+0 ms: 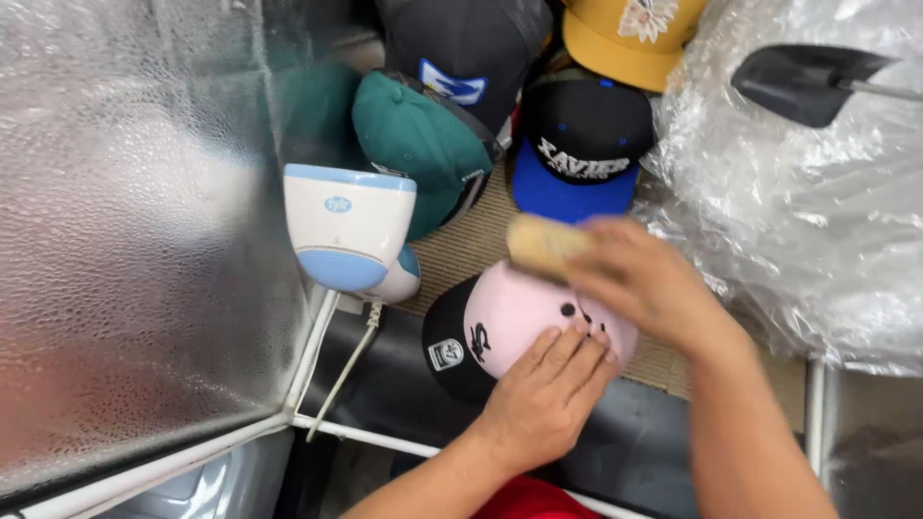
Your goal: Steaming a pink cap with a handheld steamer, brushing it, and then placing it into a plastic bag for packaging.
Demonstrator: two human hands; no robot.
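The person is brushing a pink baseball cap (pixel 514 312) with a black brim, and the scrubbing step looks to be well in hand. The left hand (pixel 543 399) is lying flat on the cap's crown, fingers spread open and pressing down to steady it rather than gripping. The right hand (pixel 649 284) is closed around a pale wooden brush (pixel 540 247) and holding it against the cap's upper edge — motion blur is hiding exactly how the fingers are wrapping. Just left of the cap a white and blue handheld steamer (pixel 351 235) is sitting with its cord trailing down. Beyond the cap a teal cap (pixel 418 144) and a black and blue cap (pixel 582 144) are lying, with crinkled plastic sheeting (pixel 798 211) to the cap's right. Judging from this, the next stroke is calling for steady downward pressure from the flat hand — and short passes across the crown.
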